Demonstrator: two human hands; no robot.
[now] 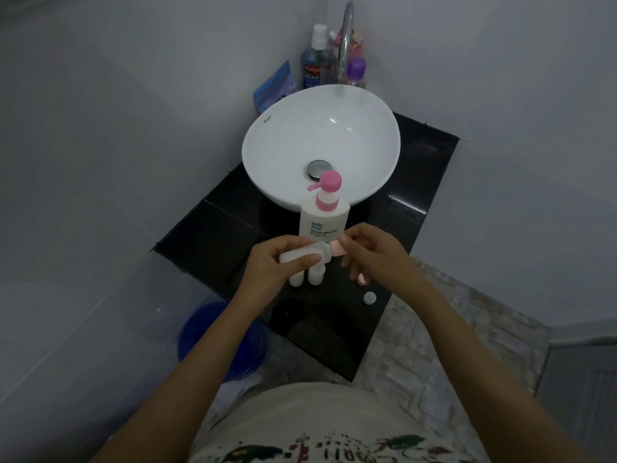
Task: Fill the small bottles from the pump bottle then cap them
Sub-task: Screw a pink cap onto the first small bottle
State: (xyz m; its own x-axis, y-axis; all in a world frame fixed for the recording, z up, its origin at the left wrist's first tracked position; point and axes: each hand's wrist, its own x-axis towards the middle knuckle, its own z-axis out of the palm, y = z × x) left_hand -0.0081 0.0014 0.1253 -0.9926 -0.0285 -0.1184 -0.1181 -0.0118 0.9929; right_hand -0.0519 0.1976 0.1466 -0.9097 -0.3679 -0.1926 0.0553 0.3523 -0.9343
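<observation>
A person stands at a bathroom counter (pixel 213 235), both hands raised just above its black top. The left hand (pixel 270 262) grips a small white bottle (pixel 300 257) lying on its side, fingers curled over the body and the thumb across its front, with the neck pointing right. At that neck, the right hand (pixel 370 252) pinches a pink cap (pixel 335 247) between thumb and fingertips; cap and bottle mouth meet, though whether the cap is threaded on cannot be told.

Directly below the held bottle, two more small white bottles (pixel 305 275) stand upright side by side on the counter, partly hidden by the left hand. Just behind the hands stands the pump bottle (pixel 324 222), white with a pink pump head, its spout pointing left, at the near rim of a white basin (pixel 267 135).

Under the right hand, a pink cap (pixel 362 279) lies on the counter; a white cap (pixel 369 298) lies nearer the edge. A faucet (pixel 345 38) arches over the basin's far side, with toiletry bottles (pixel 315 58) clustered behind it. A blue bucket (pixel 207 335) sits on the floor at lower left.
</observation>
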